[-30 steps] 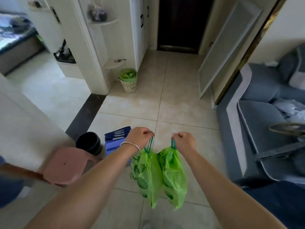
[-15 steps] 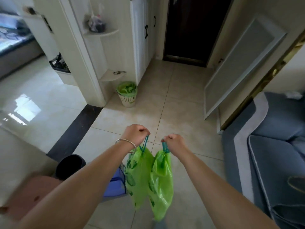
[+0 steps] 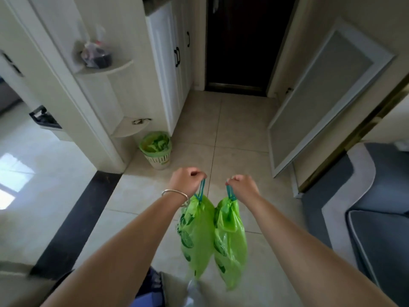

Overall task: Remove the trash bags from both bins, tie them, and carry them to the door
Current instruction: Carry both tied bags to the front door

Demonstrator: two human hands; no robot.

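Two green trash bags hang in front of me, cinched at the top by blue drawstrings. My left hand (image 3: pixel 187 181), with a silver bangle on the wrist, is shut on the drawstring of the left bag (image 3: pixel 194 235). My right hand (image 3: pixel 243 187) is shut on the drawstring of the right bag (image 3: pixel 230 244). The bags hang side by side and touch. The dark door (image 3: pixel 241 43) stands straight ahead at the end of the tiled hallway. A white slatted bin (image 3: pixel 158 157) with a green liner sits on the floor ahead on the left.
A white cabinet (image 3: pixel 170 63) and corner shelves (image 3: pixel 106 67) line the left side. A framed panel (image 3: pixel 321 91) leans on the right wall. A grey-blue sofa (image 3: pixel 376 207) fills the right. A dark floor strip (image 3: pixel 73 220) runs on the left.
The view has moved forward down the hallway; the door and the white bin are closer. The black bin, pink stool and blue box have dropped out of view behind. Both hands keep their bags.
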